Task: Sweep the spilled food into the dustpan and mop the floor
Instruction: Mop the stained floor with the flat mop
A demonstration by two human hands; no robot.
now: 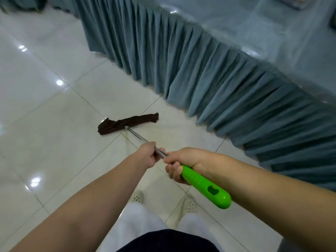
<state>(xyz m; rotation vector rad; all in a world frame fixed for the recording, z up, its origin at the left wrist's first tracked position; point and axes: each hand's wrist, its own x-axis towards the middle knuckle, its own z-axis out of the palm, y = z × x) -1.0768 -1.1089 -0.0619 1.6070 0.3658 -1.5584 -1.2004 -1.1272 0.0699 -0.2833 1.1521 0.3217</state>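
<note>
A mop with a dark brown cloth head [127,123] lies flat on the white tiled floor [54,124], near the foot of a skirted table. Its metal pole [135,135] runs back towards me and ends in a bright green handle [205,188]. My left hand [148,154] grips the metal pole, lower down. My right hand [183,165] grips the top of the green handle, just behind the left. No spilled food or dustpan shows in this view.
A long table with a pleated blue-grey skirt [209,73] runs diagonally along the right side, down to the floor. My feet in white perforated shoes [189,204] stand below the hands. Glossy tiles spread out to the left.
</note>
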